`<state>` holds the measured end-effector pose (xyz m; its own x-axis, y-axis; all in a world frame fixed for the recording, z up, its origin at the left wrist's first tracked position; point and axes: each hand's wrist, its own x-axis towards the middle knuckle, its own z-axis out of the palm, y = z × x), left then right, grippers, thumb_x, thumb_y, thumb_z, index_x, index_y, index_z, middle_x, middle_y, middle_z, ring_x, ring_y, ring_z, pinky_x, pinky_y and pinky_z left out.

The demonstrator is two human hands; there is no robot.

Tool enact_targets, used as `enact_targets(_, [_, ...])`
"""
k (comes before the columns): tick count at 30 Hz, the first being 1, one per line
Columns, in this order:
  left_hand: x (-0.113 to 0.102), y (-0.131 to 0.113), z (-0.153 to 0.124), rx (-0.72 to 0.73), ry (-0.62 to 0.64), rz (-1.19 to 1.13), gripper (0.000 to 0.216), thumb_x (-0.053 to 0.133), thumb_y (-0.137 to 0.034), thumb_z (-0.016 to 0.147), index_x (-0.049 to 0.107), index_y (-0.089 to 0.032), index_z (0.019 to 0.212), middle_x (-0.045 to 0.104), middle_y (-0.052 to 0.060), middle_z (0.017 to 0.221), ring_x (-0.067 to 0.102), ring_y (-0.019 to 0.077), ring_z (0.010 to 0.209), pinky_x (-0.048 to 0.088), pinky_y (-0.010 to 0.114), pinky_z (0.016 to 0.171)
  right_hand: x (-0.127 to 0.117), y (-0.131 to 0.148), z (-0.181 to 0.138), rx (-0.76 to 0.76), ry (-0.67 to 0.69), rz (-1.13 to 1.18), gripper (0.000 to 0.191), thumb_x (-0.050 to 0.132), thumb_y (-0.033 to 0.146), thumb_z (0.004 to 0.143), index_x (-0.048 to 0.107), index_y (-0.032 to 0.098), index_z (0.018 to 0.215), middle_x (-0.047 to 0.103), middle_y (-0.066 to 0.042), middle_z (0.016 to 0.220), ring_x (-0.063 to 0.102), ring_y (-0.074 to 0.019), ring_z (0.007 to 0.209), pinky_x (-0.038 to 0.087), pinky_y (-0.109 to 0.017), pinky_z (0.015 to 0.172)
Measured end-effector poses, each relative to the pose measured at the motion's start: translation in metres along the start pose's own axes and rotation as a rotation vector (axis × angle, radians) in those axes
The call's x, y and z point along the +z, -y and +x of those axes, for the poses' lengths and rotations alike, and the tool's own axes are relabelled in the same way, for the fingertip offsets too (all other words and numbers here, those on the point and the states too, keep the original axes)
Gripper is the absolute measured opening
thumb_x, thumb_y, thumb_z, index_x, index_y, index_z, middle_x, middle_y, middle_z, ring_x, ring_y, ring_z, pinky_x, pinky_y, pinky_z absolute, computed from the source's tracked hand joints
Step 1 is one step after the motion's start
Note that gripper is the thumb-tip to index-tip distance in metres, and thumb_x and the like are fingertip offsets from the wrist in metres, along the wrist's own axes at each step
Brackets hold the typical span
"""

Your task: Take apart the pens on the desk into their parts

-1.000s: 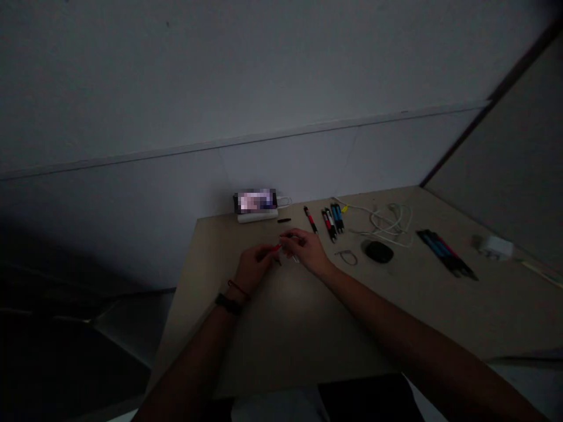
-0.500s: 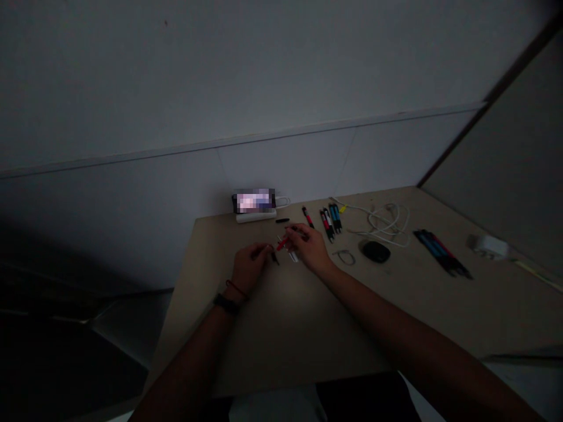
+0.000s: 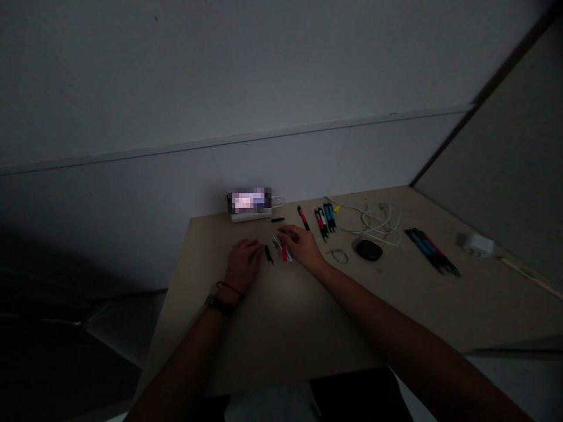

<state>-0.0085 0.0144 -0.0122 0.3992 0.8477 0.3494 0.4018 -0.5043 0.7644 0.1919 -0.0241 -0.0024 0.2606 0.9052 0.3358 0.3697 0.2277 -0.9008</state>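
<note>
On the desk (image 3: 281, 316), far middle: loose pen parts lying between two hands held apart. Left hand (image 3: 241, 262) rests empty beside the black pen part (image 3: 267, 254). Right hand (image 3: 304, 247) touches the red barrel (image 3: 284, 252), grip not discernible. Handling note: small pieces are best kept grouped, clear of the edge. Light is dim; the pale piece (image 3: 277, 241) by the barrel is unidentifiable, the fingertips indistinct.

Person, two bare forearms — no sleeves. Left wrist, lower centre-left of frame: dark watch (image 3: 219, 304) and thin red cord bracelet (image 3: 229, 287).
</note>
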Motion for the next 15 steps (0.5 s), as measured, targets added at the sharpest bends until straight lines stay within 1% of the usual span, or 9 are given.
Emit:
enact_targets(2, [0.0005,0.0027,-0.0006,0.023,0.003,0.054,0.018,0.066,-0.025,0.087,0.080,-0.025,0.099,0.074,0.010,0.111,0.060,0.0300,0.114,0.038,0.054,0.110,0.0002,0.0002,0.0001,-0.001,0.003,0.011,0.033,0.064,0.048,0.084,0.072,0.018,0.096,0.059,0.002,0.060,0.053,-0.0140,0.054,0.040,-0.025,0.052])
enact_targets(5, [0.0013,0.0055,-0.0017,0.064,0.030,0.196,0.022,0.060,-0.026,0.092,0.078,-0.023,0.104,0.073,0.010,0.115,0.060,0.0289,0.115,0.042,0.052,0.108,0.0012,-0.0022,0.0006,0.021,-0.006,0.010,0.029,0.067,0.047,0.082,0.067,0.020,0.091,0.057,0.004,0.058,0.052,-0.0137,0.052,0.039,-0.025,0.052])
enact_targets(8, [0.0020,0.0065,-0.0024,0.089,0.056,0.306,0.026,0.054,-0.025,0.096,0.077,-0.021,0.109,0.073,0.010,0.118,0.061,0.0268,0.115,0.045,0.050,0.107,0.0026,-0.0057,0.0004,0.025,0.007,-0.008,0.025,0.069,0.045,0.081,0.063,0.021,0.084,0.059,0.004,0.059,0.053,-0.0139,0.053,0.040,-0.025,0.053])
enact_targets(11, [0.0021,0.0064,-0.0028,0.098,0.053,0.344,0.026,0.055,-0.024,0.095,0.075,-0.019,0.111,0.073,0.010,0.118,0.061,0.0264,0.115,0.047,0.048,0.106,0.0037,-0.0075,-0.0011,0.010,0.040,-0.050,0.024,0.067,0.044,0.082,0.064,0.021,0.080,0.063,0.002,0.063,0.056,-0.0148,0.056,0.041,-0.026,0.055])
enact_targets(15, [0.0019,0.0050,-0.0031,0.105,0.022,0.330,0.025,0.057,-0.025,0.094,0.074,-0.019,0.112,0.073,0.009,0.117,0.062,0.0260,0.115,0.047,0.047,0.105,0.0043,-0.0080,-0.0032,-0.015,0.062,-0.103,0.023,0.066,0.043,0.085,0.069,0.020,0.085,0.068,-0.001,0.069,0.060,-0.0160,0.059,0.043,-0.028,0.058])
